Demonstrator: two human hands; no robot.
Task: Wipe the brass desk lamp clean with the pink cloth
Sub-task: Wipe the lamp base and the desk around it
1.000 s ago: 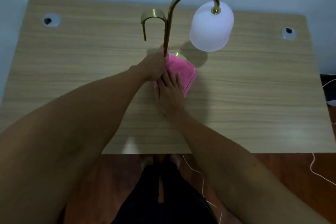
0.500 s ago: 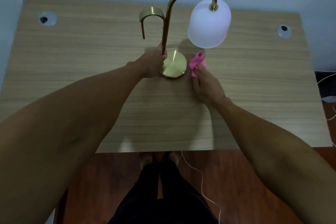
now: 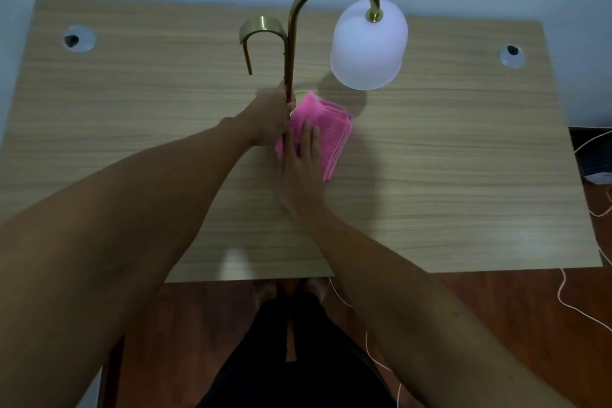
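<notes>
I see the brass lamp (image 3: 290, 53) standing on the wooden desk (image 3: 447, 159), its white shade (image 3: 368, 46) hanging to the right of the stem. My left hand (image 3: 268, 122) grips the stem low, fingers curled around it. The pink cloth (image 3: 326, 124) lies folded over the lamp base, touching the stem. My right hand (image 3: 299, 169) presses on the cloth with straight fingers, close together.

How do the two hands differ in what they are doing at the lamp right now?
The left hand is curled round the lamp stem, low down; the right hand lies flat with straight fingers on the pink cloth. The left hand touches brass directly; the right hand presses cloth over the lamp's base, which is almost hidden. Both are bare and meet at the foot of the lamp.
</notes>
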